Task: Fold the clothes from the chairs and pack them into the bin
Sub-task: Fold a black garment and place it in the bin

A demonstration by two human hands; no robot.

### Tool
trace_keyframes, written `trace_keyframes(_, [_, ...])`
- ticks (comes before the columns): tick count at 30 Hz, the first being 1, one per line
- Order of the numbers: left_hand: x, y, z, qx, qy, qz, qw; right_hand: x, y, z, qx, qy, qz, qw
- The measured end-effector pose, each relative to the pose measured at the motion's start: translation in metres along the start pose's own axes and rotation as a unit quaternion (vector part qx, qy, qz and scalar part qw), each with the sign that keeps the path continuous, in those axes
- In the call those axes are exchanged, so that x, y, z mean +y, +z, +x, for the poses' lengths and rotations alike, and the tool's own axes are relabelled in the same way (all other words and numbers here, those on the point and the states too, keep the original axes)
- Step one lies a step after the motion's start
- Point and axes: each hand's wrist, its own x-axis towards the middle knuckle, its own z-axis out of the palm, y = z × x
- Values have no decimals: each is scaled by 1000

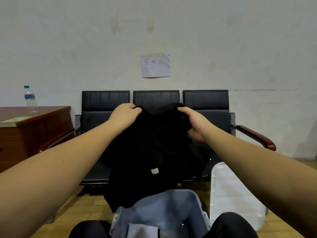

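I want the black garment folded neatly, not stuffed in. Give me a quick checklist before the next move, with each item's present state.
1. Both hands hold the garment: ok. The left hand and right hand each grip the top edge of the black garment.
2. Garment hangs flat and untwisted: not ok; it is bunched near the right hand.
3. Garment folded: not ok; it hangs open, its lower edge draped over the bin's rim.
4. Bin open and in reach: ok; its lid lies beside it.
5. Room in the bin: ok; only a light folded item shows inside.
6. Clothes left on the chairs: cannot tell; the garment hides the middle seat.
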Motion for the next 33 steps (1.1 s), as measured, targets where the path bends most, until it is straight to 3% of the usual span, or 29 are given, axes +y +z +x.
trace_keyframes(6, [0,27,-14,-6,-9,3,1000,-19,17,-3,15,-10,43,999])
trace_keyframes(9, [0,41,-28,-37,7,-54,998,-24,22,-3,33,-27,66,997])
trace_keyframes(13, [-4,71,-60,0,57,-151,987,-28,24,-4,40,-32,49,998])
trace_keyframes(15, [-7,88,-70,-32,51,-165,984,-27,26,-3,37,-30,48,998])
trace_keyframes(19, [-25,116,-73,-166,-30,-103,980,-29,27,-2,30,-29,69,997])
trace_keyframes(22, [-36,117,-71,-223,-84,-243,940,-33,19,-1,43,-41,81,995])
trace_keyframes(25, [-35,110,-70,-271,-190,-425,843,-37,9,1,52,-51,90,993])
trace_keyframes(27, [-34,113,-67,-272,-214,-469,812,-38,6,2,58,-53,95,992])
trace_keyframes(29, [-31,120,-66,-257,-174,-422,852,-38,8,1,55,-57,91,993])
trace_keyframes(31, [-26,124,-66,-232,-104,-291,922,-36,13,1,47,-60,91,993])
trace_keyframes(33, [-20,125,-64,-187,-55,-192,962,-35,18,0,34,-61,96,993])
